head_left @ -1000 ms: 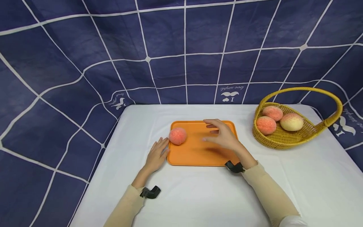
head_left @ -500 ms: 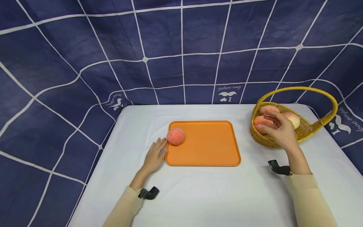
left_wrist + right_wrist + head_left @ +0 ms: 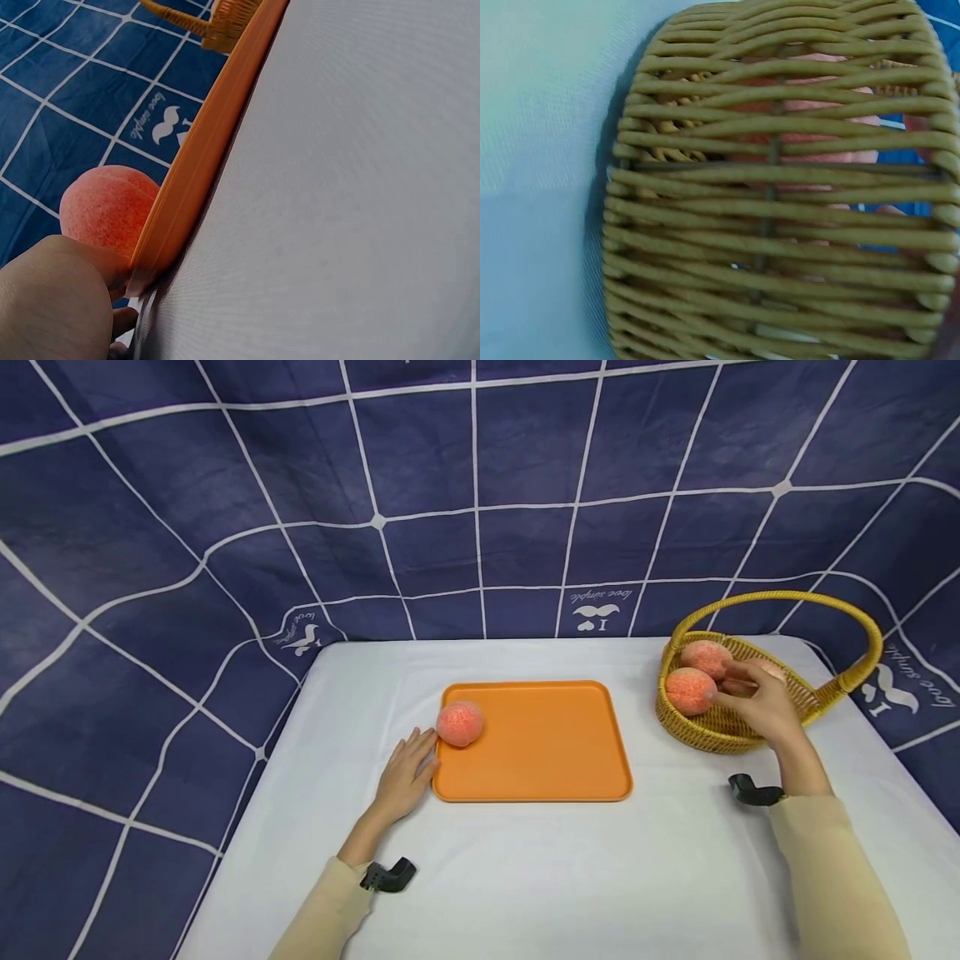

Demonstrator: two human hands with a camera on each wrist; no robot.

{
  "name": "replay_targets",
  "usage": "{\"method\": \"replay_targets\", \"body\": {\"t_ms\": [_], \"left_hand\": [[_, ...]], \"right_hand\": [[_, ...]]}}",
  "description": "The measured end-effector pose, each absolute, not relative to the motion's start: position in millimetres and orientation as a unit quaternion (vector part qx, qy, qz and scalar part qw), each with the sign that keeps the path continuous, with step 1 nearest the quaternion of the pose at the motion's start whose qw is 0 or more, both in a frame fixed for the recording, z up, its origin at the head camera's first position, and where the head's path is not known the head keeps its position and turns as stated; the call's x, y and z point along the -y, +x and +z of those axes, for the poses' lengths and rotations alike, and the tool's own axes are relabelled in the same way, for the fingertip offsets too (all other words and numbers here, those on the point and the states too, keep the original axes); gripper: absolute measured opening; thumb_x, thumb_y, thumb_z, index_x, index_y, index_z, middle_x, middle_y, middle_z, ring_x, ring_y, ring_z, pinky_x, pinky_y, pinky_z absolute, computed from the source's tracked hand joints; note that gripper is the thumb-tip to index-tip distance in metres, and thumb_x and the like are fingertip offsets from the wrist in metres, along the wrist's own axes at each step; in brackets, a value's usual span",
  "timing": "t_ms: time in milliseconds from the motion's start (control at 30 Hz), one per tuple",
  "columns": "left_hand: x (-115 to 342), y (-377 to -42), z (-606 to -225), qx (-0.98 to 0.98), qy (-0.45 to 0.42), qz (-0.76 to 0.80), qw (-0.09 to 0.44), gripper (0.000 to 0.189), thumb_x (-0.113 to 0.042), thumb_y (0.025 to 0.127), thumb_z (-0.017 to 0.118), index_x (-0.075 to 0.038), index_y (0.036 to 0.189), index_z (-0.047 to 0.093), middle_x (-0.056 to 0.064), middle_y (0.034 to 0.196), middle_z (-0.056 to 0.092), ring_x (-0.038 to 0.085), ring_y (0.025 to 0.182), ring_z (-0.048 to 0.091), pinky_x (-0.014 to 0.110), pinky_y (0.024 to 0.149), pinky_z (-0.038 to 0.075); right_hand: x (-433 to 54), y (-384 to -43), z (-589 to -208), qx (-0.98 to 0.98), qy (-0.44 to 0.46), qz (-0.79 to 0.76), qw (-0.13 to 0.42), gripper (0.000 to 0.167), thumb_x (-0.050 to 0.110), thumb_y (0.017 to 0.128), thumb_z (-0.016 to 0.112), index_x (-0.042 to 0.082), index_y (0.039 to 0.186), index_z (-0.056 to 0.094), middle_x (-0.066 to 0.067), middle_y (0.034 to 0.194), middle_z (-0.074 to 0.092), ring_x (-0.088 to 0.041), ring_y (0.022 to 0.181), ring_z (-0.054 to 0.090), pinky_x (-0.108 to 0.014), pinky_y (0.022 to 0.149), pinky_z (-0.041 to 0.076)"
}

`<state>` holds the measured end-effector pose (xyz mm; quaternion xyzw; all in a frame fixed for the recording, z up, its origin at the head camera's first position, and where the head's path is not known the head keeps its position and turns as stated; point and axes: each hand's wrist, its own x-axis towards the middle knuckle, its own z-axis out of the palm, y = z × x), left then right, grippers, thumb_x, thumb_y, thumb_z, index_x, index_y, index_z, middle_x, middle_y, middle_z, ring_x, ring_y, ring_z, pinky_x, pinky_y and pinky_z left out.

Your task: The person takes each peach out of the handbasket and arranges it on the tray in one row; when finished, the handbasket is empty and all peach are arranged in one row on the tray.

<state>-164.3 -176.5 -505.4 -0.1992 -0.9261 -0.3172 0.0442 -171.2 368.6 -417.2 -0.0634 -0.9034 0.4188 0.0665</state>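
In the head view my left hand (image 3: pixel 403 781) lies with its fingers spread on the white cloth, fingertips at the left rim of an orange tray (image 3: pixel 540 747). A pink-red peach (image 3: pixel 460 724) sits in that tray's left part, beside the fingertips. My right hand (image 3: pixel 767 706) reaches into a yellow wicker basket (image 3: pixel 705 740), thumb and fingers apart. Its thumb tip is close to a front peach (image 3: pixel 690 691); contact is unclear. Another peach (image 3: pixel 706 658) lies behind. A paler peach (image 3: pixel 772 670) is mostly hidden by the hand. The right wrist view shows mainly basket weave (image 3: pixel 780 195).
The basket's tall arched handle (image 3: pixel 780 596) rises over the fruit and the right hand. A blue, white-lined cloth (image 3: pixel 525 543) hangs behind and at the sides of the white-covered table (image 3: pixel 540 868). Each wrist carries a black camera mount (image 3: pixel 390 875).
My right hand has gone from above the tray rightward to the basket, then slightly farther right and lower among the peaches. The left hand stays beside the tray.
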Motion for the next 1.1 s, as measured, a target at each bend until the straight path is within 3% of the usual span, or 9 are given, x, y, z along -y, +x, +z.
{"method": "replay_targets", "body": {"t_ms": [133,200,467,867,1100], "left_hand": [[176,-165,-506,0.927,-0.196,-0.317,0.044,0.05,-0.025,0.102,0.05,-0.002,0.146,0.043,0.014,0.153,0.042,0.035,0.147,0.029,0.053,0.122,0.016],[176,-165,-507,0.928,-0.193,-0.317,0.045,0.05,-0.024,0.102,0.05,-0.003,0.146,0.043,0.013,0.153,0.042,0.034,0.147,0.028,0.053,0.122,0.016],[175,-165,-507,0.926,-0.193,-0.321,0.05,0.05,-0.023,0.101,0.052,-0.002,0.145,0.045,0.014,0.151,0.044,0.036,0.147,0.029,0.054,0.121,0.017],[176,-166,-510,0.924,-0.201,-0.319,0.057,0.05,-0.023,0.101,0.052,-0.002,0.145,0.045,0.015,0.151,0.045,0.036,0.146,0.031,0.055,0.121,0.019],[177,-167,-510,0.927,-0.194,-0.319,0.044,0.051,-0.024,0.101,0.052,-0.004,0.146,0.044,0.013,0.152,0.043,0.034,0.147,0.028,0.052,0.122,0.016]], "right_hand": [[-370,-177,-420,0.895,-0.054,0.441,0.019,0.078,0.03,0.091,0.07,-0.008,0.147,0.032,-0.033,0.143,0.041,0.011,0.092,0.05,-0.001,0.071,0.046],[-370,-180,-421,0.888,-0.05,0.457,-0.001,0.08,0.03,0.091,0.07,-0.009,0.148,0.03,-0.034,0.145,0.038,0.017,0.087,0.047,-0.006,0.072,0.05],[-370,-190,-427,0.879,-0.059,0.469,-0.059,0.083,0.031,0.093,0.068,-0.012,0.148,0.023,-0.029,0.128,0.044,-0.002,0.076,0.063,-0.023,0.073,0.058],[-368,-192,-430,0.874,-0.076,0.477,-0.055,0.079,0.026,0.092,0.07,-0.012,0.145,0.026,-0.021,0.121,0.048,0.006,0.078,0.056,-0.022,0.072,0.058],[-368,-195,-433,0.874,-0.075,0.478,-0.044,0.081,0.022,0.092,0.069,-0.016,0.144,0.021,-0.026,0.121,0.045,0.005,0.075,0.055,-0.02,0.069,0.057]]}}
